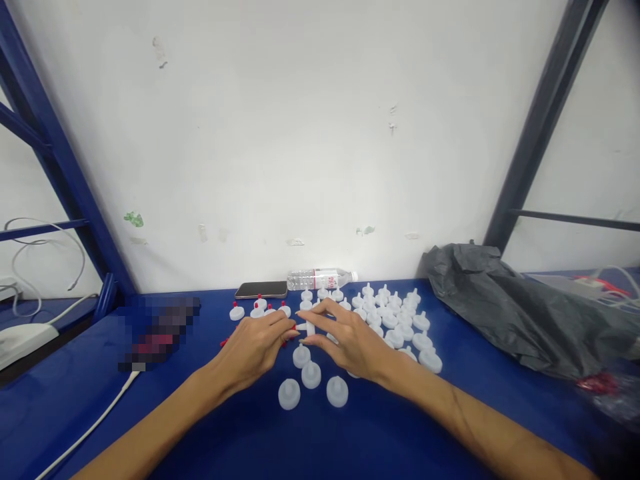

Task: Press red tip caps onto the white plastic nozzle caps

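Observation:
My right hand [357,337] grips a white nozzle cap [310,328] by its wide base, turned sideways with the spout to the left. At that spout, my left hand [253,343] pinches a small red tip [294,327], mostly covered by the fingers. Whether the tip is fully seated on the spout I cannot tell. Several white caps with red tips [237,311] stand beyond my left hand. More loose red tips [225,342] lie partly hidden beside it. Bare white nozzle caps [390,315] crowd around my right hand, and a few [311,375] stand in front of both hands.
A phone [261,290] and a clear plastic bottle [323,278] lie along the wall on the blue table [240,433]. Grey plastic sheeting [510,307] covers the right side. At left are a blurred-out dark object [163,333], a white cable [95,427] and a power strip [25,340].

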`<action>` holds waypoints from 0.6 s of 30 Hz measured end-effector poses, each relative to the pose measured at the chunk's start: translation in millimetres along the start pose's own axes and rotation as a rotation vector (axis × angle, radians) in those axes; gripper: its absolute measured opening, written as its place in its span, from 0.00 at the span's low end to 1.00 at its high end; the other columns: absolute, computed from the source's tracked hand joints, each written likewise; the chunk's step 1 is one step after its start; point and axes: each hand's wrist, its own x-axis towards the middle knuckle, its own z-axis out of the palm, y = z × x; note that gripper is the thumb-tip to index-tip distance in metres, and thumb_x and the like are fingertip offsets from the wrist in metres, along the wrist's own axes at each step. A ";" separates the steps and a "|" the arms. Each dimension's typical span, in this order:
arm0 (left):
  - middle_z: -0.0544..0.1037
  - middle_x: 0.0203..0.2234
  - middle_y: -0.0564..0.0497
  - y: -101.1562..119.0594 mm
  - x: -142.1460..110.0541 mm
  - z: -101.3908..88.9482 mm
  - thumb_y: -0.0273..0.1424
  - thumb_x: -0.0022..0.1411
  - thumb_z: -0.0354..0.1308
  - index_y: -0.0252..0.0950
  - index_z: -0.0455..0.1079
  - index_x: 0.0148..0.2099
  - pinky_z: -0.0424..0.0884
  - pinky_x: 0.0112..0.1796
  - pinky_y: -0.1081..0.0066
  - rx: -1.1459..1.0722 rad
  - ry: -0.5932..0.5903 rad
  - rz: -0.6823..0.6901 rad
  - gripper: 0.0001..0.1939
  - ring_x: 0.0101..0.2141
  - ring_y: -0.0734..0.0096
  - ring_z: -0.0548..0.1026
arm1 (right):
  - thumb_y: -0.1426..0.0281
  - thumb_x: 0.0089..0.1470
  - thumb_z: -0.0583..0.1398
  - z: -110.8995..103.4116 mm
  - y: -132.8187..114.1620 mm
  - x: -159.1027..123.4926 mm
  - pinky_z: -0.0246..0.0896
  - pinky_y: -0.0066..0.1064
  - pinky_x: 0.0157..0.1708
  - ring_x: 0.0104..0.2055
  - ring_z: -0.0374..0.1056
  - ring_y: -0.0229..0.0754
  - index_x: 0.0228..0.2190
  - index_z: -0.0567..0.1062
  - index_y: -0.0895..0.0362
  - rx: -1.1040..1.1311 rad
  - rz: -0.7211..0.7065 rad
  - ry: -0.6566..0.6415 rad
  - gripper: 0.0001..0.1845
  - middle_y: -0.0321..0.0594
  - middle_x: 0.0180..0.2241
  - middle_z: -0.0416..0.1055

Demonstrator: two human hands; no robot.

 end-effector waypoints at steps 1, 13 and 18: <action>0.72 0.26 0.52 1.5 -0.5 -0.3 0.30 0.73 0.44 0.38 0.69 0.37 0.63 0.25 0.70 -0.034 0.000 -0.013 0.15 0.25 0.70 0.69 | 0.65 0.65 0.57 0.2 -0.2 -0.2 0.76 0.37 0.42 0.42 0.72 0.42 0.59 0.67 0.51 0.014 0.000 0.002 0.22 0.45 0.46 0.70; 0.75 0.25 0.54 12.6 7.2 2.0 0.38 0.71 0.52 0.38 0.74 0.39 0.66 0.28 0.71 -0.466 0.119 -0.327 0.14 0.25 0.72 0.71 | 0.63 0.65 0.58 0.4 0.1 4.5 0.73 0.40 0.47 0.45 0.73 0.44 0.59 0.67 0.52 -0.076 -0.031 0.076 0.22 0.45 0.46 0.74; 0.75 0.24 0.54 1.2 11.1 -10.0 0.42 0.69 0.53 0.35 0.73 0.41 0.66 0.24 0.73 -0.496 0.330 -0.523 0.16 0.22 0.73 0.70 | 0.65 0.66 0.56 -3.3 -0.4 5.9 0.58 0.50 0.61 0.53 0.71 0.46 0.59 0.66 0.54 -0.217 0.003 0.025 0.22 0.45 0.51 0.75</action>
